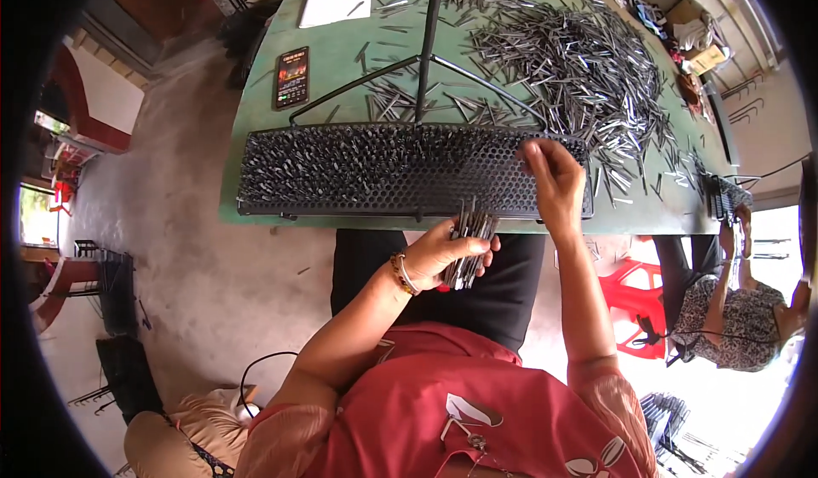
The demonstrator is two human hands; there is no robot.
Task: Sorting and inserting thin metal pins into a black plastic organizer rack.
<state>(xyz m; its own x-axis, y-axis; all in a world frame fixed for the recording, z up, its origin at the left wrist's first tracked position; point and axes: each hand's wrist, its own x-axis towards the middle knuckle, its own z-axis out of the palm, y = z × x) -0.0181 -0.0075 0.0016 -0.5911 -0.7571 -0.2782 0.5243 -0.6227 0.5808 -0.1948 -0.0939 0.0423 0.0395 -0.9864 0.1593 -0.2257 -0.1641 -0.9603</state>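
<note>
My left hand (436,255) is closed round an upright bundle of thin dark metal strips (467,272), just in front of a long black perforated rack (503,184). Many similar strips stand in the rack's holes from its left end to past the middle, while bare holes show toward the right. Over that right part hovers my right hand (562,190), thumb and fingers pinched together. Whatever is between those fingertips, if anything, is too small and blurred to make out.
A big heap of loose strips (588,60) covers the back right of the green table (256,103). A phone (292,77) and white paper (335,2) lie at the left. A black metal frame (424,69) rises behind the rack. Another person (724,320) works at the far right, near a red stool (632,295).
</note>
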